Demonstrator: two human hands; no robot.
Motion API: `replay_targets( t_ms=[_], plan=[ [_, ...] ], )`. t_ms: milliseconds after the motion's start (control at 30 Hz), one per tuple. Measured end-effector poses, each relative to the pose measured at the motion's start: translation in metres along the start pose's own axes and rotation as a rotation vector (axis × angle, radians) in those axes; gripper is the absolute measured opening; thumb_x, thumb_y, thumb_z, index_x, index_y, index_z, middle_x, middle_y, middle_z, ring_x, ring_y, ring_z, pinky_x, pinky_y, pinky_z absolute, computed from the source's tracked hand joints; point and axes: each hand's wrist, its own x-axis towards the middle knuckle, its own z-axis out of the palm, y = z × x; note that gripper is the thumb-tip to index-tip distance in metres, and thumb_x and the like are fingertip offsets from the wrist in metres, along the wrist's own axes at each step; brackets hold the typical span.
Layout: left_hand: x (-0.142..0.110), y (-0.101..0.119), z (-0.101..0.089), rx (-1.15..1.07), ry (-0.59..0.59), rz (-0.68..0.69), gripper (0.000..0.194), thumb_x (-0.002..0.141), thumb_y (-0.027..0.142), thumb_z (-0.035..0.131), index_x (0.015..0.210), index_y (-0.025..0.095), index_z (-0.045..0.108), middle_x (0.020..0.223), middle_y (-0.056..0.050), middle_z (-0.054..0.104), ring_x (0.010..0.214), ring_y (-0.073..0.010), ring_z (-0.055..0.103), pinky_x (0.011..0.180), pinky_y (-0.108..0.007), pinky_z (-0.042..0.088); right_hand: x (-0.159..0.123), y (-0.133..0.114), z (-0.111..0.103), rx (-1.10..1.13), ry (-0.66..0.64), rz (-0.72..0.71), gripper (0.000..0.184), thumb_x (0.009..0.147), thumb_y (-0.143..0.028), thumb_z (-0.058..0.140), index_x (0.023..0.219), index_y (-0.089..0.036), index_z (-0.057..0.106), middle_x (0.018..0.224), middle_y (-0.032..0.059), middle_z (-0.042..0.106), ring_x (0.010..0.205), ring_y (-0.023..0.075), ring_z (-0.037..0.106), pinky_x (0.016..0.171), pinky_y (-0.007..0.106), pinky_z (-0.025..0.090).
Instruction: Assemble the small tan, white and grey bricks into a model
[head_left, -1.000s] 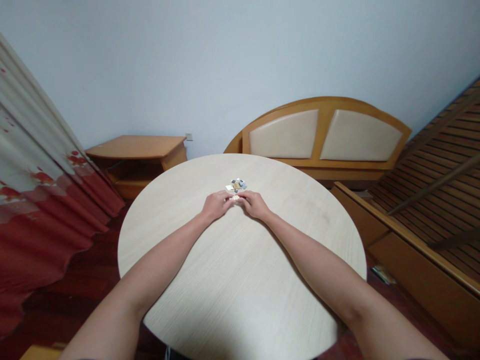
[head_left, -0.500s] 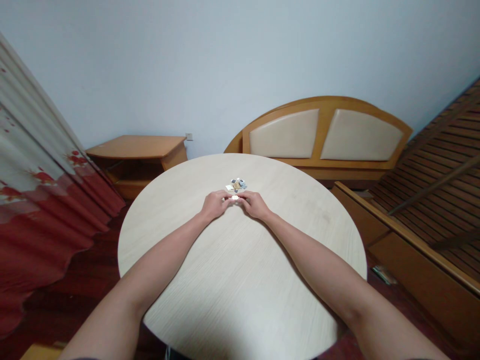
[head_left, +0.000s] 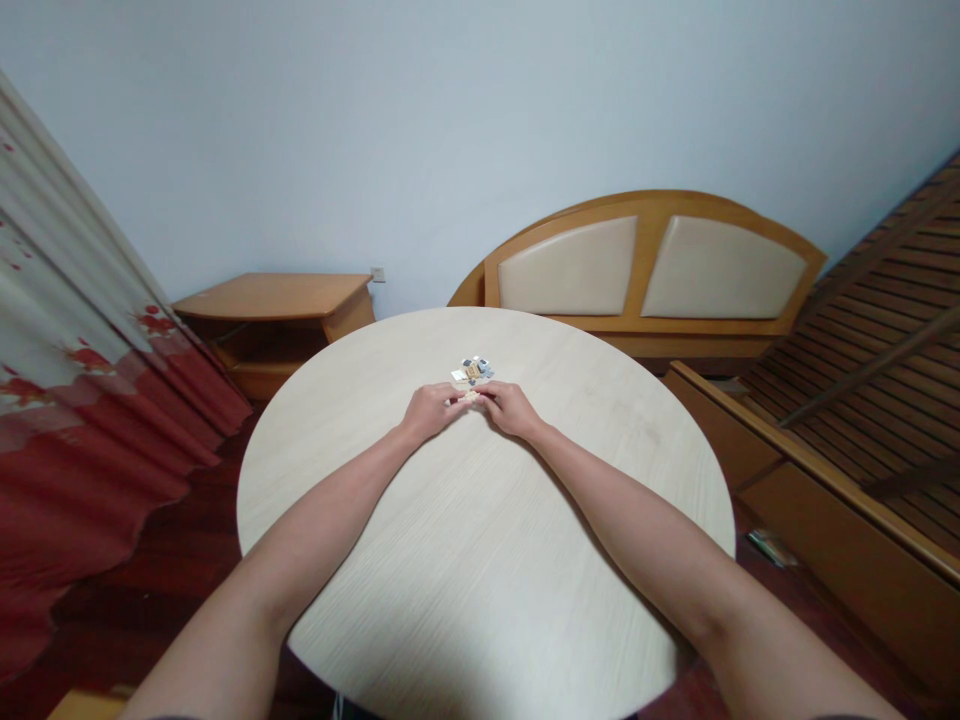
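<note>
Both my hands rest near the middle of a round pale wooden table point(head_left: 480, 560). My left hand point(head_left: 429, 410) and my right hand point(head_left: 510, 408) meet fingertip to fingertip, fingers curled, pinching one small pale piece point(head_left: 469, 397) between them. Just beyond the fingertips lies a small cluster of tiny flat pieces point(head_left: 472, 370), grey, white and tan, too small to name. Both forearms stretch across the tabletop toward me.
A wooden headboard with two cream pads point(head_left: 645, 270) leans on the wall behind the table. A slatted bed frame point(head_left: 870, 380) stands at the right. A low wooden side table point(head_left: 277, 310) sits at back left, a red and white curtain point(head_left: 82, 400) at far left.
None apart from a very slight shift of the view; my hands stay pinched together at the same spot.
</note>
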Motion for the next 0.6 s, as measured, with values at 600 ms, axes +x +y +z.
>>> replay_targets(
  t_ms=[600],
  plan=[
    [-0.0003, -0.0058, 0.0013, 0.026, -0.062, 0.027, 0.024, 0.095, 0.035, 0.064, 0.094, 0.018, 0.081, 0.079, -0.006, 0.075, 0.069, -0.0150, 0.064, 0.066, -0.025, 0.041, -0.0012, 0.0017, 0.0005, -0.025, -0.014, -0.013, 0.024, 0.095, -0.020, 0.058, 0.111, -0.019, 0.077, 0.110, 0.0105, 0.078, 0.098, 0.0225, 0.072, 0.091, 0.033, 0.053]
  ],
)
